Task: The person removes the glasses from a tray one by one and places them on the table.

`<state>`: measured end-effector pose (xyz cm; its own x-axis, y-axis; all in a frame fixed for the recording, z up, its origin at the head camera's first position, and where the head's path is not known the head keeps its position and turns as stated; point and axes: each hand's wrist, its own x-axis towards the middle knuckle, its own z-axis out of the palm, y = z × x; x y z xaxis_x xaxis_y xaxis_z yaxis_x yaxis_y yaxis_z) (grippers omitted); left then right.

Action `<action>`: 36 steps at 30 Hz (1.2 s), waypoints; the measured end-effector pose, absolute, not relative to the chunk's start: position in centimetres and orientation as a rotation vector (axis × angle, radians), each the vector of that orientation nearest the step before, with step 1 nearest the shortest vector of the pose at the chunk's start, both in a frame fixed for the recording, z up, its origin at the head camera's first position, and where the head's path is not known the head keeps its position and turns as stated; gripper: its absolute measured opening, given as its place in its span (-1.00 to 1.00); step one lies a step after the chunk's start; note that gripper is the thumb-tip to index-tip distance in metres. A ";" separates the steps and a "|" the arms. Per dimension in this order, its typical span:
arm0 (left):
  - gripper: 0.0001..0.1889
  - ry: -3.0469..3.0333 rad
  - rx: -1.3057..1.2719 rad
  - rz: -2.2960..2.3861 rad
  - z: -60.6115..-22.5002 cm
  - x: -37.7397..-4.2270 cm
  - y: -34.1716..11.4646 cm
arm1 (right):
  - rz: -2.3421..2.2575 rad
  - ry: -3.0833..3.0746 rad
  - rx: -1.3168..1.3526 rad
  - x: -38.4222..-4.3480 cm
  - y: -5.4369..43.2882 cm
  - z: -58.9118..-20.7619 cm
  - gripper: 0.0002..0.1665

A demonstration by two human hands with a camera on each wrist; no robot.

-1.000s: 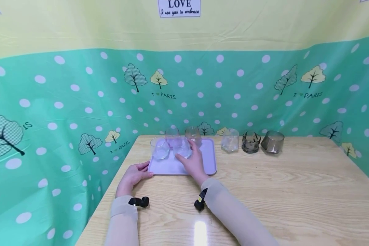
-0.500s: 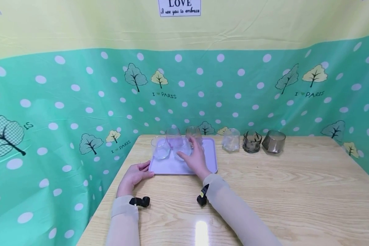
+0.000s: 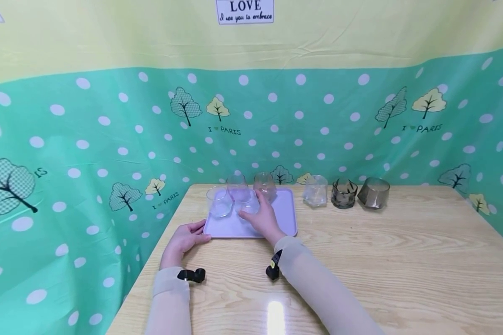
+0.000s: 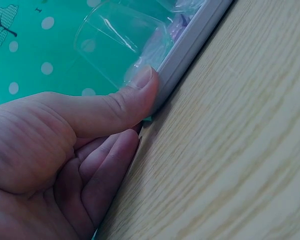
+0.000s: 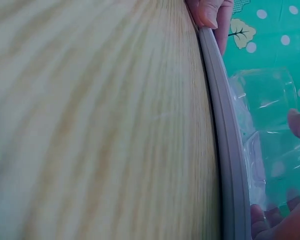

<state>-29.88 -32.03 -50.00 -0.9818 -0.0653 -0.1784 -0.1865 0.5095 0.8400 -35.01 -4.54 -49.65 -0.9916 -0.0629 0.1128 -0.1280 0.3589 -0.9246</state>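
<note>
Near the front left corner of the lilac tray (image 3: 286, 216), my left hand (image 3: 183, 241) holds the edge. Its thumb lies against the rim in the left wrist view, with the other fingers curled lower down. My right hand (image 3: 266, 219) holds a clear drinking glass (image 3: 245, 207) on the tray, thumb on the near side; its far fingers are partly hidden. Left of it stands a second clear glass (image 3: 220, 204). Behind are a pinkish clear glass (image 3: 236, 185) and a brownish glass (image 3: 265, 184).
Right of the tray, a clear faceted glass (image 3: 315, 190), a dark patterned glass (image 3: 343, 194) and a tilted-looking smoky glass (image 3: 374, 193) stand in a row on the wooden table (image 3: 381, 260). A green dotted curtain (image 3: 327, 121) hangs behind.
My right hand shifts slightly left, its fingers and the front glass close together, the glass a little left of where it was. My left hand stays at the tray corner.
</note>
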 end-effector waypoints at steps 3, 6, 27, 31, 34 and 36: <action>-0.22 2.618 -0.225 1.488 -50.1 -29.8 -31.9 | 1.706 -2.555 0.169 -35.2 -4.4 -49.6 0.20; -0.21 2.635 -0.216 1.472 -50.2 -29.8 -31.7 | 1.679 -2.562 0.170 -35.5 -4.1 -49.6 0.21; -0.20 2.686 -0.219 1.379 -50.1 -29.7 -31.9 | 1.818 -2.538 0.157 -35.5 -3.4 -49.9 0.19; -0.20 2.692 -0.211 1.371 -50.1 -29.7 -32.0 | 1.819 -2.547 0.158 -35.6 -3.3 -50.3 0.20; -0.20 2.698 -0.211 1.366 -50.0 -29.7 -32.0 | 1.813 -2.545 0.165 -35.5 -3.2 -50.5 0.20; -0.20 2.706 -0.206 1.353 -49.9 -29.7 -32.0 | 1.805 -2.541 0.168 -35.2 -3.2 -50.5 0.21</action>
